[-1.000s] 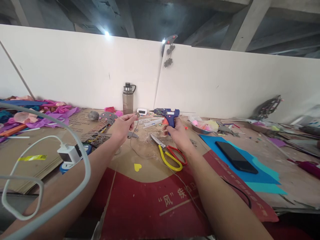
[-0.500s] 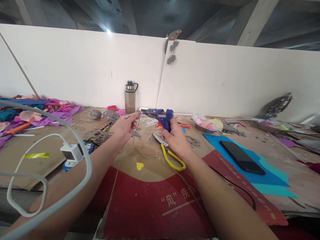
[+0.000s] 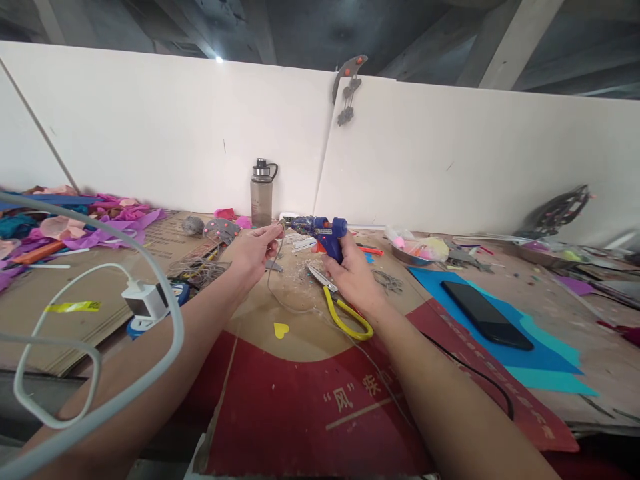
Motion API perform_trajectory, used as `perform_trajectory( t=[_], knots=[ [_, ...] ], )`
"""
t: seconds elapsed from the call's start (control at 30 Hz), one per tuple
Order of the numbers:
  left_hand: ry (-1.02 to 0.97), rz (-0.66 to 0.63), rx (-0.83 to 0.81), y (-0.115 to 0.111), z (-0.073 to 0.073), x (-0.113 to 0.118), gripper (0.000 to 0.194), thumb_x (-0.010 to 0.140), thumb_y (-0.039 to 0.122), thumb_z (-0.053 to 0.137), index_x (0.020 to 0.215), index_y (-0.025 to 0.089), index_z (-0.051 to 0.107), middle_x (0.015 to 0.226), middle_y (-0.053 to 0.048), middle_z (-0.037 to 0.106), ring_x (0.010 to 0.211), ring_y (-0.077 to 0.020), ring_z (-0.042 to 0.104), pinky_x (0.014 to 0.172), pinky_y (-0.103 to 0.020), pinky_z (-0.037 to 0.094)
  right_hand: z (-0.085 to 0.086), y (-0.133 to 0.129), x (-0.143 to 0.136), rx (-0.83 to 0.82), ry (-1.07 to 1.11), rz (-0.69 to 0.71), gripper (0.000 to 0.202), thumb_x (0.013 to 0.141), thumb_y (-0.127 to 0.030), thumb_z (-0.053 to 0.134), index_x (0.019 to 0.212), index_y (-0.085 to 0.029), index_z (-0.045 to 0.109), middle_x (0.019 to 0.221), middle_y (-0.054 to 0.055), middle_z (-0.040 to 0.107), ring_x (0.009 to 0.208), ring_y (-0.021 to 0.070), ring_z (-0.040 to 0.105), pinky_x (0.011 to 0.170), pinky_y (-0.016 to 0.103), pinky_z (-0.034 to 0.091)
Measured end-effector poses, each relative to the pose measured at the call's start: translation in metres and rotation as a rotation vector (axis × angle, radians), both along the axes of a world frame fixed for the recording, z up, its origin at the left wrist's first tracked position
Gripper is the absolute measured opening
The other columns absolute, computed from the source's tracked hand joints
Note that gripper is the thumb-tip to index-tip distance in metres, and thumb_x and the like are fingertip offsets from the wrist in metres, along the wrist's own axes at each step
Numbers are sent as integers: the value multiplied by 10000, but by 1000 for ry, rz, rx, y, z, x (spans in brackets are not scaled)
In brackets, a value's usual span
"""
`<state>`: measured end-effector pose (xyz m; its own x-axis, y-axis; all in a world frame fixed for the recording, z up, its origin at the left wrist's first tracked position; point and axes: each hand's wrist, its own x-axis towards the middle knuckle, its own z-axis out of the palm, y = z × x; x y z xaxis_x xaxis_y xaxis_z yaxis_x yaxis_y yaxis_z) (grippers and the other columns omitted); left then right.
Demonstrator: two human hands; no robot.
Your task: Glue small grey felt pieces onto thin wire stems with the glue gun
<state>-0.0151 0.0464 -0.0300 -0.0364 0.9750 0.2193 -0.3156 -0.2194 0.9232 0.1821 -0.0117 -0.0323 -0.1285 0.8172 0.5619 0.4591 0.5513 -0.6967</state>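
My right hand [image 3: 350,270] is wrapped round the handle of a blue glue gun [image 3: 331,235], whose nozzle points left. At the nozzle's tip, my left hand [image 3: 255,250] pinches the end of a thin grey cord [image 3: 271,288] between thumb and fingers; a small round piece shows at the fingertips, too small to make out. The cord hangs down and runs right across the cardboard [image 3: 295,347]. Yellow-handled scissors [image 3: 347,320] lie just below my right hand. A yellow paper heart [image 3: 281,331] rests on the cardboard.
A bottle [image 3: 261,193] stands by the white panel [image 3: 165,133]. Coloured fabric [image 3: 107,220] lies left, near a white charger [image 3: 145,300]. A white cable [image 3: 173,320] loops across the near left. A black phone [image 3: 485,313] rests on blue sheets [image 3: 540,357] at right.
The view has shifted slightly. Both hands keep nearly the same pose, with my left fingertips and the piece still at the glue gun's nozzle.
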Motion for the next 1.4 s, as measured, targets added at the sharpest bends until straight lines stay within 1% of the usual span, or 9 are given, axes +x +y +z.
perform_trajectory(
  t=[0.17,0.3,0.37,0.47,0.57,0.8,0.97,1.17,1.4],
  knots=[
    [51,-6,35,-1,-1,1,263,621,399,784,642,170,656,604,6,576,453,-51,382,421,-216,265,2,-2,-1,52,-25,-25,523,825,-199,470,1343,-227,406,1202,81,579,1063,228,545,947,402,421],
    [79,-2,75,-2,0,1,259,630,395,777,620,166,658,580,9,552,460,-53,377,433,-212,275,2,-3,-2,88,-70,-63,418,836,-202,467,1255,-199,460,1194,95,583,1121,242,521,978,395,390],
    [76,5,78,-2,1,1,260,626,396,779,623,164,662,589,6,558,467,-54,382,437,-207,280,2,-3,-1,85,-97,-75,348,841,-206,461,1188,-199,486,1147,94,600,1098,246,532,956,388,402],
    [51,32,54,-3,2,1,270,598,400,796,648,164,672,643,-4,599,478,-51,401,439,-198,286,2,-3,-1,51,-121,-61,299,854,-211,443,1151,-201,478,1047,86,624,980,238,570,907,392,426],
    [31,45,40,-2,1,1,286,578,406,806,662,164,678,682,-13,622,486,-52,413,436,-196,283,3,-4,-2,10,-127,-57,310,866,-233,441,1173,-196,458,993,84,630,900,234,581,867,401,443],
    [66,3,43,-4,1,2,298,602,416,793,652,150,668,657,-3,595,494,-45,418,446,-197,285,6,-8,-4,61,-131,-87,393,883,-276,452,1262,-169,438,1104,121,613,987,255,570,898,407,438],
    [55,26,51,-3,1,0,289,599,413,792,675,159,675,663,6,600,485,-39,416,453,-199,293,3,-6,-4,45,-126,-72,399,889,-286,452,1275,-186,435,1069,115,626,961,261,586,877,427,452],
    [85,0,65,-3,2,1,283,618,411,776,646,153,663,657,-4,599,488,-48,417,442,-205,269,0,-2,-2,59,-113,-67,366,887,-308,465,1240,-209,457,1016,100,633,916,253,594,848,421,462],
    [62,35,63,-3,2,0,263,614,402,777,676,166,677,653,1,603,481,-53,411,455,-209,288,1,-5,-3,15,-135,-87,396,890,-314,460,1264,-185,445,1064,124,624,958,268,586,873,444,447]
  ],
)
